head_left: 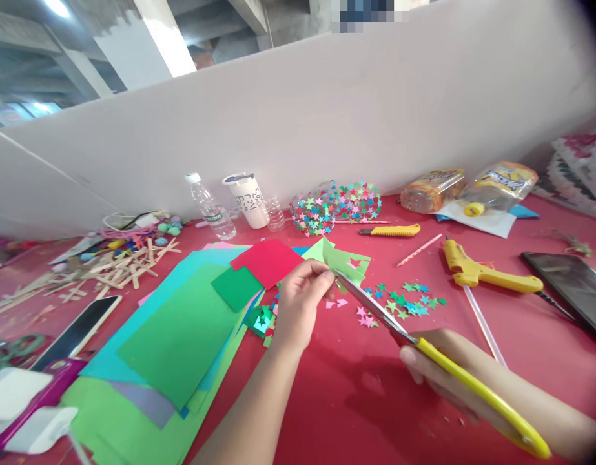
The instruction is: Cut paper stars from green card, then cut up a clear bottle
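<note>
My right hand (pixel 452 368) grips yellow-handled scissors (pixel 452 368), whose metal blades point up and left. Thumb and fingers of my left hand (pixel 305 290) are pinched together right at the blade tips; what they hold is hidden or too small to name. Just behind those fingers is light green paper (pixel 352 258) with a small red scrap on it. Cut paper stars (pixel 407 300) in green, blue and pink lie scattered by the blades. To the left are a red square of paper (pixel 267 261), a dark green square (pixel 236 289) and a stack of coloured sheets (pixel 181 336).
Along the back stand a water bottle (pixel 211 210), a white cup (pixel 249 201) and star-covered round shapes (pixel 336 206). At right lie a yellow cutter (pixel 392 230), a glue gun (pixel 491 274) and a phone (pixel 569 290). Wooden sticks (pixel 128 265) and another phone (pixel 75 332) are at left.
</note>
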Available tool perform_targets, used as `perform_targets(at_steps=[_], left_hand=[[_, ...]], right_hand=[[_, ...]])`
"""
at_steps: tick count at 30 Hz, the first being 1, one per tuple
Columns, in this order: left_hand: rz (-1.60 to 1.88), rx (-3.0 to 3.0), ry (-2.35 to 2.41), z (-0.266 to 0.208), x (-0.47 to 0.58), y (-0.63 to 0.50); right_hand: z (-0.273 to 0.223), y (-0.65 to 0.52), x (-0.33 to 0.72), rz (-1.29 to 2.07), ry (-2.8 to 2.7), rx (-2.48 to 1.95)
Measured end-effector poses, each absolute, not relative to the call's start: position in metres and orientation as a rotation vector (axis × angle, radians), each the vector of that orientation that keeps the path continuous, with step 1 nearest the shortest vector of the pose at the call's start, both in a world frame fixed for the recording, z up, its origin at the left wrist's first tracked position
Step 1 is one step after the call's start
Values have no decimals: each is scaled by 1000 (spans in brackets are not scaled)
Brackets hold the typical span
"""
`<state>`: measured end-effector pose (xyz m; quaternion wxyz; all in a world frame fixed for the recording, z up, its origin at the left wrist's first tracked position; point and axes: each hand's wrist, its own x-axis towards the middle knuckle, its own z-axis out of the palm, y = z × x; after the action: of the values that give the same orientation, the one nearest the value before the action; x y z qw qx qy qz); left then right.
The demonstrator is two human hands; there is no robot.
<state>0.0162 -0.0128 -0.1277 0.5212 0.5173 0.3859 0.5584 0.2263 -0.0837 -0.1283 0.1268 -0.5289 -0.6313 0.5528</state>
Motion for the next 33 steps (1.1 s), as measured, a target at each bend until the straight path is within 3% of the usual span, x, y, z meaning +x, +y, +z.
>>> perform_targets(at_steps=[33], left_hand=[[1320,1254,962,-127,16,-14]], right_hand=[[-126,-83,229,1643,-1797,-1596]])
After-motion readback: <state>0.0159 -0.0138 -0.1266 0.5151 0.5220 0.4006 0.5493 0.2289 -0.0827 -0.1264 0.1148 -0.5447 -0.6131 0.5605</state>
